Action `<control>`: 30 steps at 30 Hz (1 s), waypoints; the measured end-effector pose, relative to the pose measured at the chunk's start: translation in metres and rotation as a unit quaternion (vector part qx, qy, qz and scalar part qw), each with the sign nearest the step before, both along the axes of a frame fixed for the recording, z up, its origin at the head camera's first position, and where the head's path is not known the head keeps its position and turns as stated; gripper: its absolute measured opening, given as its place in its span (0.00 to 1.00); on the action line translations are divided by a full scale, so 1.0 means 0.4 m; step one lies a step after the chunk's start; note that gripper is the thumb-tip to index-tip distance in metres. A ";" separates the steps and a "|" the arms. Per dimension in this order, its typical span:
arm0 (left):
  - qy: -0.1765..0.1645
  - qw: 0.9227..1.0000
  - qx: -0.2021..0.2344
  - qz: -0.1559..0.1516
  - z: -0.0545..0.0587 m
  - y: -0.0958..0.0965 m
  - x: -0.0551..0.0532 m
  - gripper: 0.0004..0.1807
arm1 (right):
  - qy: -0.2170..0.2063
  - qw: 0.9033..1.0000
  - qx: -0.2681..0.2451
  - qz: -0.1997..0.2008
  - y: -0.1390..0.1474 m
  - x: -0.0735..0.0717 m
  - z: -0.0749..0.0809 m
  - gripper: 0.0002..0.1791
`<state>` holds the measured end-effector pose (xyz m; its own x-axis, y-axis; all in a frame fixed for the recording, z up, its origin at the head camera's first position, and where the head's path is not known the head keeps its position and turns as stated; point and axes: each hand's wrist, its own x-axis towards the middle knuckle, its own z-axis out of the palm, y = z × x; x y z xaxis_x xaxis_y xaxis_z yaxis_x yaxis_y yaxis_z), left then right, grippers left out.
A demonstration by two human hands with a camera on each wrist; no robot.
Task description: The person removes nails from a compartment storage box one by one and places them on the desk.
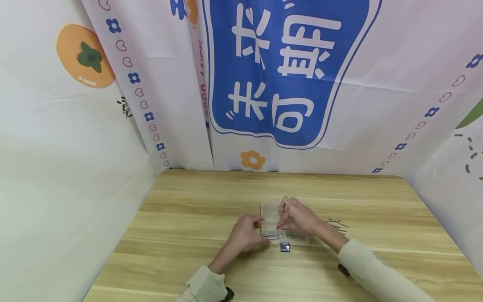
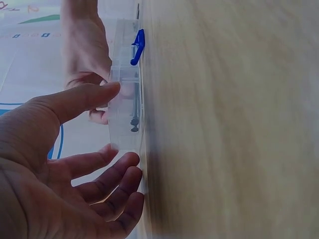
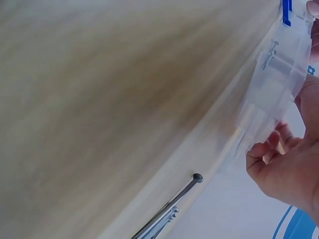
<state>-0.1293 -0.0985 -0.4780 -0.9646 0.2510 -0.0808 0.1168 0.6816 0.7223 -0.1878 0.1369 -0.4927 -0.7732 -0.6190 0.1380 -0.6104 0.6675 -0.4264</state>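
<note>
Box (image 1: 268,212) steadied lightly by my wide-spread left hand (image 1: 244,233), I'd work my right hand (image 1: 299,216) clear of the nails (image 1: 272,237) inside, though I cannot tell what it holds.

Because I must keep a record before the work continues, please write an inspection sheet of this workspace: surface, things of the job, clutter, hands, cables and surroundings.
Surface: table, wood-patterned.
Job's things: clear box with a blue clasp at its near edge; nails lie in it, and loose nails lie on the table to its right.
Clutter: nothing seen beyond the loose nails.
Hands: left hand touches the box's left end; right hand is over the box, fingers bent, its hold unclear.
Cables: nothing seen.
Surroundings: printed cloths behind and at both sides.
</note>
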 end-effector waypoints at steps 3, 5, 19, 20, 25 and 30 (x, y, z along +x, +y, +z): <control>0.002 1.000 -0.003 0.002 0.002 0.001 -0.001 0.39 | -0.009 1.000 0.003 -0.016 0.000 0.002 0.002 0.06; 0.002 1.000 -0.006 0.003 0.003 0.002 -0.001 0.40 | -0.011 1.000 0.003 -0.026 -0.001 0.004 0.004 0.05; 0.001 1.000 -0.016 0.008 0.003 0.005 -0.002 0.40 | -0.019 0.999 -0.008 -0.046 -0.006 0.005 -0.002 0.04; 0.002 1.000 -0.016 0.007 0.002 0.004 -0.003 0.39 | -0.020 0.999 -0.008 -0.049 -0.006 0.006 -0.002 0.04; 0.004 1.000 -0.019 0.006 0.000 0.003 -0.004 0.39 | -0.025 0.997 -0.003 -0.069 -0.009 0.007 -0.006 0.05; -0.003 1.000 -0.016 0.012 0.002 0.005 -0.003 0.40 | -0.017 0.997 -0.003 -0.079 -0.009 0.007 -0.008 0.06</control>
